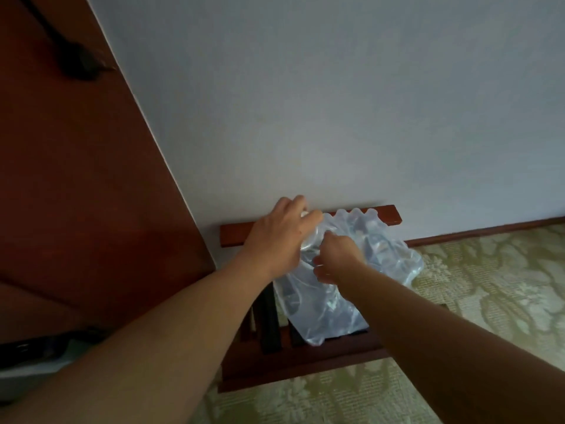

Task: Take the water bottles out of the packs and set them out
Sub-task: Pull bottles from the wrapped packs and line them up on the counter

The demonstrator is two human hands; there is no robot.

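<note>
Pack point(382, 255) of water bottles lies on a slatted wooden rack point(388, 216) set against the wall point(305, 117). Its far end is up by the rack's rear rail, which prob. stops it sliding back while it's worked on. Left hand point(281, 237) is at the pack's upper-left corner, fingers curled over & round what looks like a bottle point(309, 242) top coming through the film. That grip suits lifting it out and also steadies the pack. Right hand point(336, 255) is just beside it, about touching, fingers bunched & pinching the clear wrap point(305, 316). It's prob. holding the film back so the bottle comes free w/o dragging the rest. Other bottles show only as blurry shapes inside the film, count unclear. The near end of the film looks slack, so the pack may be partly emptied, but can't say for sure. No bottle is seen set out anywhere in view, and the set-out spot isn't visible either. Risk: the film stretches, so a hard tug could drag the whole pack across the black straps point(269, 316) toward the patterned carpet point(489, 286). Keeping both hands close together limits that.
</note>
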